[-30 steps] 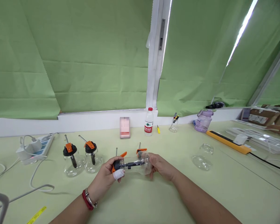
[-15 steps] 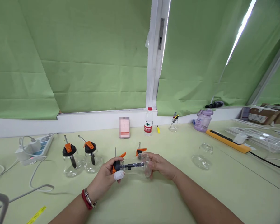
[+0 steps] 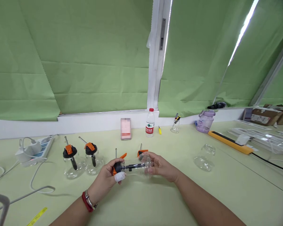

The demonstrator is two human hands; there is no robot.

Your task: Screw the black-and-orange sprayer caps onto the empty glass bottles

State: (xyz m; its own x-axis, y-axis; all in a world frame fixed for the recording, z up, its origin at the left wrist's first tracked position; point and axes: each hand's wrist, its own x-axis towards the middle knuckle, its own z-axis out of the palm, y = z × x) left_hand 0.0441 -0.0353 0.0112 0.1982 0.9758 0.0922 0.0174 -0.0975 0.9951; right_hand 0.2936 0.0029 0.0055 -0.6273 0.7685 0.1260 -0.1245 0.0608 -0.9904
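Pale yellow-green tabletop (image 3: pixel 169 201) fills the lower half of the frame; both forearms enter from the bottom edge, angled inward to meet at lower centre. There the left hand (image 3: pixel 105 180), its back to the camera, grips the neck end, while the right hand (image 3: pixel 163 168) clasps the wide base, thumb in front and the other fingers partly hidden behind the glass. Between them, the clear glass bottle (image 3: pixel 141 172) lies on its side, its long axis running across the frame almost level, mouth to the left and base to the right; its transparent outline is hard to make out. The black-and-orange cap (image 3: pixel 118 167) is partly covered by the left fingers, which close around it. A dark tube (image 3: pixel 136 165) runs lengthwise inside, tilting slightly up to the right. Just above the left fingers rises a thin metal spout (image 3: pixel 116 153), its lower end hidden.
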